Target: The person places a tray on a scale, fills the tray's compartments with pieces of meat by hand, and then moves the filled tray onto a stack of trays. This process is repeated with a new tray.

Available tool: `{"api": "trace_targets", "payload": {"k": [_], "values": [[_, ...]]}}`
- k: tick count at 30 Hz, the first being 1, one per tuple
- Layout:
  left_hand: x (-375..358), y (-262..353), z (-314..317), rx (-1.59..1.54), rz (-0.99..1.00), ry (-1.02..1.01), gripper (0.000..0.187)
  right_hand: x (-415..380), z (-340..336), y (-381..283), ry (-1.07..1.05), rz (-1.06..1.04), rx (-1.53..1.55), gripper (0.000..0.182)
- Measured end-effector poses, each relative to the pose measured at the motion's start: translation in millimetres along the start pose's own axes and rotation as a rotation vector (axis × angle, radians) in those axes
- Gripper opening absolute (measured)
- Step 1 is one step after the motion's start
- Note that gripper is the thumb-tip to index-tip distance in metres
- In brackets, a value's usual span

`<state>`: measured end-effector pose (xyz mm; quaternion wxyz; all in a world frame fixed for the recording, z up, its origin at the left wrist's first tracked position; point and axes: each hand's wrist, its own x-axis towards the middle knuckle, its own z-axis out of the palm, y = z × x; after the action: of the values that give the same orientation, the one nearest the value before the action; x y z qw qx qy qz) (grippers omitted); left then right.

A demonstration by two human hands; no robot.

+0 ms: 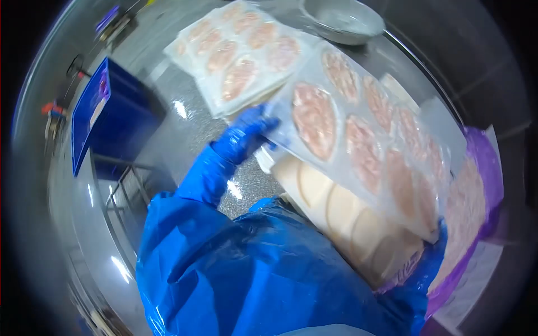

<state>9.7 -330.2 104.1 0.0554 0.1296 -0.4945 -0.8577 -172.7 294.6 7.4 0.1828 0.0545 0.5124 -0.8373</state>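
Observation:
My left hand [244, 134], in a blue glove, grips the near left corner of a translucent sheet [350, 115] that carries several flat, pale pink meat pieces. At the sheet's lower right corner is my right hand [440, 232], also gloved in blue, its fingers mostly hidden by the sheet. Under the lifted sheet lies a cream-coloured moulded tray [342, 215] with oval shapes. Beyond my left hand, a stack of similar sheets [238, 56] with meat pieces rests on the metal table [188, 126].
A metal bowl [344, 22] stands at the top. On the right, a purple-edged bag [468, 210] holds pale pink meat, with white sheets [473, 280] beneath it. A blue bin [120, 115] is at the left, above a metal rack [126, 182].

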Motion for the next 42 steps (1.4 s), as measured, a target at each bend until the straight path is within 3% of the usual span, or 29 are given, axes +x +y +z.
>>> {"api": "trace_targets", "payload": {"k": [1,4,5,6,8,10,13,16,17,18,20,22,24,26,27,29,30,31,32,33,35,36,37,38,39,40,42], "values": [[-6,19,-27,0.057,0.068,0.136,0.049,-4,34,15,-0.080,0.037,-0.021,0.053],[1,100,-108,0.031,0.228,0.230,0.037,14,162,52,-0.297,0.107,-0.001,0.050],[13,123,-148,-0.100,0.281,0.038,0.043,33,228,67,-0.330,0.138,0.075,0.047],[19,133,-139,-0.077,0.498,0.285,0.052,46,286,82,-0.360,0.174,0.135,0.044],[11,143,-157,0.011,0.621,0.281,0.065,75,399,125,-0.391,0.205,0.205,0.042],[1,121,-163,0.119,0.713,0.240,0.079,90,471,163,-0.463,0.271,0.130,0.045],[-27,84,-149,0.137,0.620,0.287,0.081,120,521,211,-0.566,0.108,-0.100,0.050],[-42,59,-141,0.129,0.549,0.285,0.080,102,548,185,-0.473,0.167,-0.238,0.046],[-42,51,-131,0.128,0.510,0.262,0.079,104,545,174,-0.540,0.213,-0.525,0.045],[-42,44,-118,0.129,0.479,0.223,0.079,108,534,166,-0.585,0.262,-0.809,0.047],[-36,40,-73,0.099,0.465,0.275,0.056,118,509,183,-0.637,0.438,-0.656,0.054],[-1,28,-37,0.197,0.256,0.365,0.053,88,471,172,-0.662,0.302,-0.511,0.043],[26,-9,-6,0.242,0.250,-0.013,0.053,44,428,134,-0.652,0.180,-0.439,0.035],[50,-46,75,0.257,0.149,-0.307,0.058,17,357,105,-0.555,-0.083,-0.411,0.035],[50,-57,116,0.274,0.130,-0.471,0.062,0,319,82,-0.466,-0.062,-0.322,0.029],[49,-89,223,0.417,0.186,-0.680,0.044,-21,216,56,-0.248,-0.170,-0.107,0.019],[49,-111,272,0.479,0.092,-0.728,0.040,-37,164,41,-0.021,-0.236,-0.078,0.016],[51,-133,318,0.531,0.002,-0.915,0.035,-52,96,33,0.092,-0.377,-0.325,0.013],[56,-166,360,0.426,0.038,-1.221,0.034,-72,39,32,0.243,-0.447,-0.341,0.012],[67,-213,395,0.522,0.268,-1.416,0.031,-92,-14,29,0.506,-0.726,-1.087,0.023],[91,-319,447,0.892,0.437,-1.661,0.049,-111,-99,56,0.709,-0.747,-1.340,0.054],[93,-356,471,1.155,0.551,-1.747,0.055,-115,-104,54,0.723,-0.738,-1.330,0.054],[95,-397,483,1.161,0.542,-1.764,0.055,-118,-105,52,0.827,-0.469,-1.463,0.070],[97,-434,489,1.525,0.628,-1.607,0.063,-121,-107,50,0.913,-0.183,-1.579,0.088],[97,-450,498,1.703,0.669,-1.503,0.067,-110,-135,56,0.861,-0.127,-1.513,0.107],[94,-458,509,1.885,0.700,-1.398,0.072,-105,-143,48,0.854,-0.126,-1.506,0.107],[99,-468,522,1.879,0.414,-1.357,0.071,-96,-155,37,0.805,-0.197,-1.526,0.096]]}}
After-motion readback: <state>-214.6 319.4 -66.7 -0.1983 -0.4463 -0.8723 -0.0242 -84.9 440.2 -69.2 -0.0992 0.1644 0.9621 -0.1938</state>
